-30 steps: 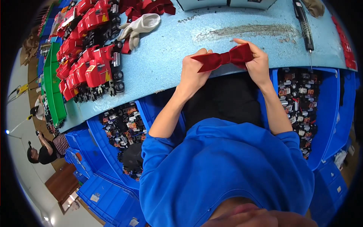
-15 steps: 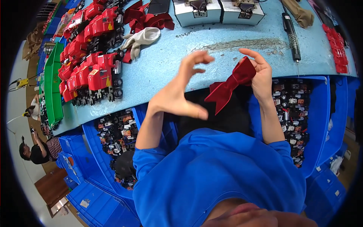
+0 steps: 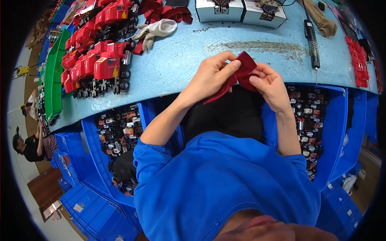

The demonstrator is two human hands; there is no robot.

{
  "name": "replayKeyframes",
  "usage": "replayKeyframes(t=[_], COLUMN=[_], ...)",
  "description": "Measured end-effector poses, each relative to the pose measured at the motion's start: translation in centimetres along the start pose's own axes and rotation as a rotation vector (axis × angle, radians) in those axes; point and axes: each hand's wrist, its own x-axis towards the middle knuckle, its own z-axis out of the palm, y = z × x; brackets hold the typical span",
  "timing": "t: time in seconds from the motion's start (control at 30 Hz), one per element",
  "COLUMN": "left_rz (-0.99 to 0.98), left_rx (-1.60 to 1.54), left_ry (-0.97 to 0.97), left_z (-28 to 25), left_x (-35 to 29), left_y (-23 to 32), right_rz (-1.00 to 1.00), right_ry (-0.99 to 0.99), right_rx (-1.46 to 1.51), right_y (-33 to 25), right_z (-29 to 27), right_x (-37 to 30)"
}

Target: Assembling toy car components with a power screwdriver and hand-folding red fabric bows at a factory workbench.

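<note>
A dark red fabric bow (image 3: pixel 246 67) is held up between my hands, just over the near edge of the light blue table (image 3: pixel 177 72). My left hand (image 3: pixel 215 74) pinches it from the left with thumb and forefinger. On the other side, the thumb and fingers of my right hand (image 3: pixel 270 85) close on its right part. One tail of the bow hangs down below my left hand. Part of the bow is hidden behind my fingers.
Red toy trucks (image 3: pixel 108 66) stand in rows at the left, beside a green tray (image 3: pixel 54 80). A white glove (image 3: pixel 159 29) lies near more red bows (image 3: pixel 177 15). An electric screwdriver (image 3: pixel 311 44) hangs at the right. Blue bins (image 3: pixel 337 136) of small parts sit under the table.
My left hand, open and apart before, has come right and taken hold of the bow. The bow has turned and folded between both hands. The view has shifted slightly.
</note>
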Motion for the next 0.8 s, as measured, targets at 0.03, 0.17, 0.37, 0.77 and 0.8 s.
replayKeyframes(t=[0.03, 0.17, 0.37, 0.77, 0.8], left_rz=[0.01, 0.105, 0.174, 0.216, 0.255], left_rx=[0.051, 0.166, 0.204, 0.098, 0.141], left_ry=[0.033, 0.089, -0.017, -0.173, -0.133], left_z=[-0.2, -0.4, -1.4, -1.3, -1.6], left_x=[0.0, 0.2, -0.3, -0.6, -0.6], left_y=[0.1, -1.2, -1.0, 0.3, 0.4], right_rz=[0.009, 0.043, 0.094, 0.292, 0.279], right_ry=[-0.001, -0.081, -0.047, -0.306, -0.245], right_rx=[0.015, -0.062, -0.078, -0.412, -0.419], right_y=[0.2, 0.9, -0.2, -2.4, -2.4], right_z=[0.1, 0.4, -1.1, 0.5, -0.2], right_x=[-0.3, -1.4, -2.2, -0.7, -0.8])
